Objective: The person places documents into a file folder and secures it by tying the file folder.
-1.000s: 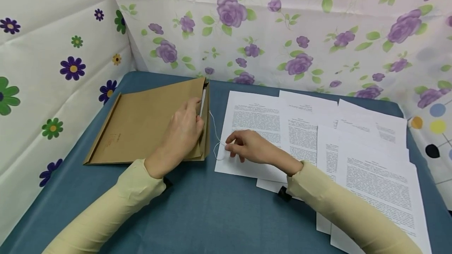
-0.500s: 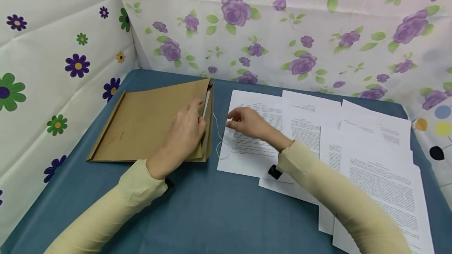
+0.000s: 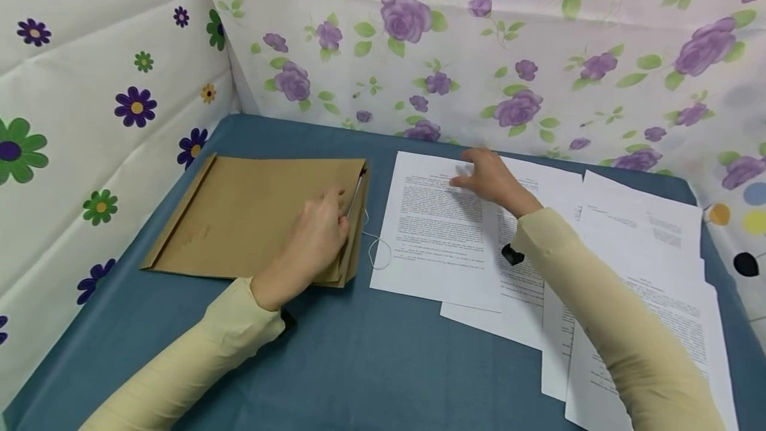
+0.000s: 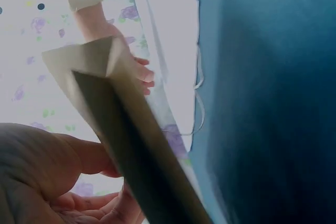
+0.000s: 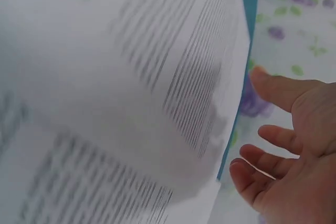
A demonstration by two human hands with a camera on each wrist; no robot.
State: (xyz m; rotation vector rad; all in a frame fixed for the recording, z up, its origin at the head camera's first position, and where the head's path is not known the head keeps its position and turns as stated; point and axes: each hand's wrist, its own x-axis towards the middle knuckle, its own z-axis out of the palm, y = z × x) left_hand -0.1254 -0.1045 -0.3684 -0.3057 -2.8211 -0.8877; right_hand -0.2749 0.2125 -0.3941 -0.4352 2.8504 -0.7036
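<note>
Brown envelope [image 3: 257,205] in left hand [image 3: 305,239], contents unclear.

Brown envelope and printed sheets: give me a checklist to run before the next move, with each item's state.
1. Left hand has the brown envelope in its grip: ok, pinched at its right-hand end.
2. Right hand free: ok, it holds nothing.
3. White string clear of the sheets: not ok, its loop overlaps the left edge of the leftmost printed sheet.
4. Sheets squared into one stack: not ok, they lie spread and overlapping.
5. Envelope's contents: cannot tell, the inside is mostly hidden.
</note>
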